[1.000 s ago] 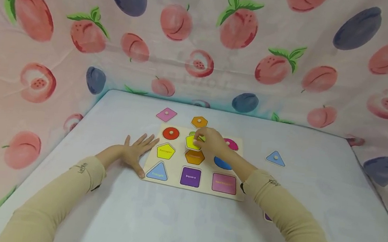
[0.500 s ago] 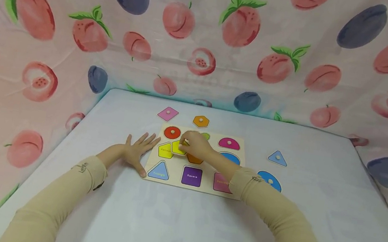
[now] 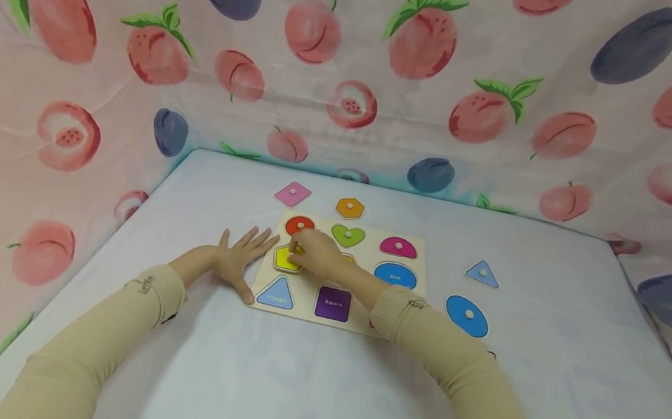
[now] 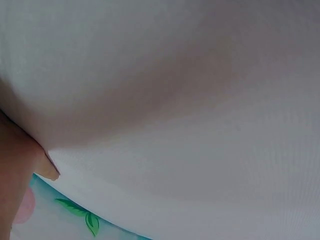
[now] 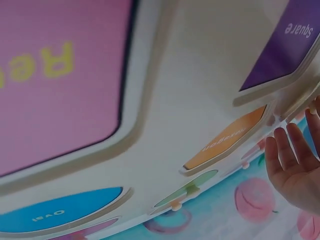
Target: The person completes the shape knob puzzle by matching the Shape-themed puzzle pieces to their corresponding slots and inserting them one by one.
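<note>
My right hand (image 3: 316, 254) pinches the yellow pentagon piece (image 3: 283, 259) by its knob, right over the pentagon recess of the wooden shape puzzle board (image 3: 306, 298). Its fingers cover part of that piece; in the right wrist view the hand (image 5: 295, 165) appears at the right edge, the pentagon hidden. My left hand (image 3: 235, 263) lies spread beside the board, fingertips and thumb at its left edge. Along the board's back row sit a red circle (image 3: 294, 224), a green heart (image 3: 346, 240) and a magenta semicircle (image 3: 397, 250), each with a knob.
Behind the board lie a pink parallelogram-like piece (image 3: 292, 196) and an orange hexagon (image 3: 349, 213). A blue triangle (image 3: 482, 279) and a blue oval (image 3: 462, 318) rest to the right. Printed recesses include the oval (image 3: 387, 280) and purple square (image 3: 331, 313). Fruit-patterned cloth (image 3: 394, 153) walls the table.
My right hand has carried the yellow pentagon left and nearer, from by the green heart to the pentagon recess. The blue oval piece has come out from behind the right sleeve. My left hand stays put.
</note>
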Tool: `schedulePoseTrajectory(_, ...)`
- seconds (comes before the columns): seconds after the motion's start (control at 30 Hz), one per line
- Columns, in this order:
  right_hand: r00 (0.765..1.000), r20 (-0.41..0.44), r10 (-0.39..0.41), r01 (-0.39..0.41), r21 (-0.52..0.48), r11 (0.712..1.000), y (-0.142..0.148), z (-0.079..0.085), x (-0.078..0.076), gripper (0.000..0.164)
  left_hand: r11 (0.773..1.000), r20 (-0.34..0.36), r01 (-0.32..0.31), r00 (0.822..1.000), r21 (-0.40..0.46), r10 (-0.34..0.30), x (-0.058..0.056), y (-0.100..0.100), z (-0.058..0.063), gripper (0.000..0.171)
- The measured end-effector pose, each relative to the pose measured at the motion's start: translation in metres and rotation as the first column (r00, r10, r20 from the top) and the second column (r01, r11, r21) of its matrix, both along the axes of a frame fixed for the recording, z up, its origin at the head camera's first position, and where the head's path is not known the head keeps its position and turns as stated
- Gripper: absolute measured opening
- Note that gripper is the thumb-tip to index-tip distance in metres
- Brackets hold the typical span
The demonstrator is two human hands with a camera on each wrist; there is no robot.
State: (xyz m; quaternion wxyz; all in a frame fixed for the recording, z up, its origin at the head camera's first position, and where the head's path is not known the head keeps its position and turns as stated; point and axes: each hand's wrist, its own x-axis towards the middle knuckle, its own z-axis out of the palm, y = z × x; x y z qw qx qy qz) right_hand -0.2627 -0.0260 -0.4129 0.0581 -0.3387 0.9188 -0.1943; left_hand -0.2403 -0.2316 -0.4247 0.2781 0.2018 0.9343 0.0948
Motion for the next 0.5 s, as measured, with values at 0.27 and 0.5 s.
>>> schedulePoseTrajectory(0.27,0.999,-0.002,-0.038,0.038,0.026,0.999,-0.0055,-0.0038,-0.0005,0.013,1.000,-0.006,0.005,1.000,-0.003,-0.005,-0.0010,0.0008,0.0005,0.131)
schedulePoseTrajectory(0.5,1.000,-0.015,-0.021,0.022,0.041,0.999,-0.0082,-0.0032,-0.0033,0.011,1.000,-0.005,-0.013,1.000,0.013,0.013,0.0000,0.0003,-0.0010,0.131)
